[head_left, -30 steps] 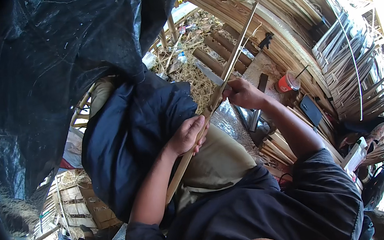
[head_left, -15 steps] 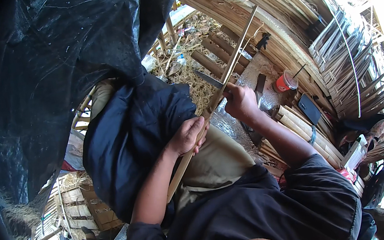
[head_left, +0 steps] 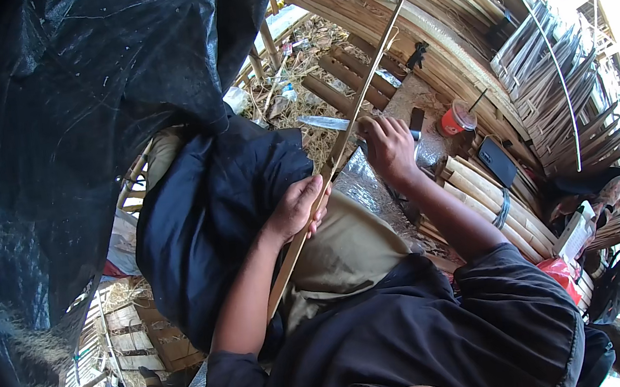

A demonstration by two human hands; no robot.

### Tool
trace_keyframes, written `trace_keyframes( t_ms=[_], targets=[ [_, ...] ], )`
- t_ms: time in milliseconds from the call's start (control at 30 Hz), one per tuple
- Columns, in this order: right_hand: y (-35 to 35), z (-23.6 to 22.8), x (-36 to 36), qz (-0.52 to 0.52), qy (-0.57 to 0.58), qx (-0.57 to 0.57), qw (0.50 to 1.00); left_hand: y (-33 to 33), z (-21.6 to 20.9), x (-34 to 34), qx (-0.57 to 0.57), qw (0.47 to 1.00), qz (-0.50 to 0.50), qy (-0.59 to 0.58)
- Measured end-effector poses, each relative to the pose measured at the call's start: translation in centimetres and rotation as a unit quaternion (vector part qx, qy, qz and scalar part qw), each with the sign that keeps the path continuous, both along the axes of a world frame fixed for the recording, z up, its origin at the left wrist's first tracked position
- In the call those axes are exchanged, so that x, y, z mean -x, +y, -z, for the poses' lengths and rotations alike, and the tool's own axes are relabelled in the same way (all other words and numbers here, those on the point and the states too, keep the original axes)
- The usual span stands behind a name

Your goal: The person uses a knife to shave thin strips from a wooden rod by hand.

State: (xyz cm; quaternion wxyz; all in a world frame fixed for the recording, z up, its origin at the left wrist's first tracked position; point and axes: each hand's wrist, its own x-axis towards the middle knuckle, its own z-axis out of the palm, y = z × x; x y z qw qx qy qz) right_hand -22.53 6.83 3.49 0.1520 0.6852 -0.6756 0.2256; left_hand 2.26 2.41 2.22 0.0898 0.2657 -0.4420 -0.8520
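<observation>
A long, narrow bamboo strip [head_left: 289,263] slants from beside my lap up toward the far right. My left hand [head_left: 298,209] is closed round its lower middle, over my thigh. Higher along the strip, my right hand [head_left: 392,150] grips a knife, its fingers bent over the handle. The pale knife blade [head_left: 325,122] sticks out to the left, lying across the strip or just against it; the exact contact is hidden by my fingers. Thin curled fibres hang from the strip's upper part.
A bundle of tied bamboo pieces [head_left: 496,208] lies at the right, a dark phone [head_left: 497,162] on it. Beyond stands a red cup [head_left: 456,119]. Long planks [head_left: 429,25] stretch along the far right. A black tarp [head_left: 114,70] hangs at the left.
The thin sliver that stood apart from the strip above the blade no longer shows separately. The knife has turned, showing more of its flat side, and my right hand has shifted slightly farther away.
</observation>
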Motion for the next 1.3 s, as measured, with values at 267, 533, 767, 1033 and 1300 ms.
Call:
trace_keyframes(
  t_ms=[267,533,767,1033,1300],
  targets=[
    [-0.9,-2.4,1.5,-0.091,-0.046,-0.049,0.994,0.1,0.7,-0.3,-0.026,1.0,-0.006,0.013],
    [-1.9,-2.1,4.4,-0.182,0.118,0.111,0.97,0.3,-0.3,0.1,-0.009,1.0,-0.011,-0.008],
    [-2.4,-1.0,6.2,-0.204,0.174,-0.003,0.963,0.4,-0.1,0.2,0.021,0.999,-0.016,-0.021],
    [-4.6,-5.1,4.9,-0.165,0.218,-0.275,0.922,0.1,0.9,0.0,-0.001,1.0,-0.016,-0.008],
    [-5.6,-7.2,4.1,-0.188,0.079,-0.421,0.884,0.4,0.8,-0.2,0.021,1.0,-0.005,0.011]
  ],
)
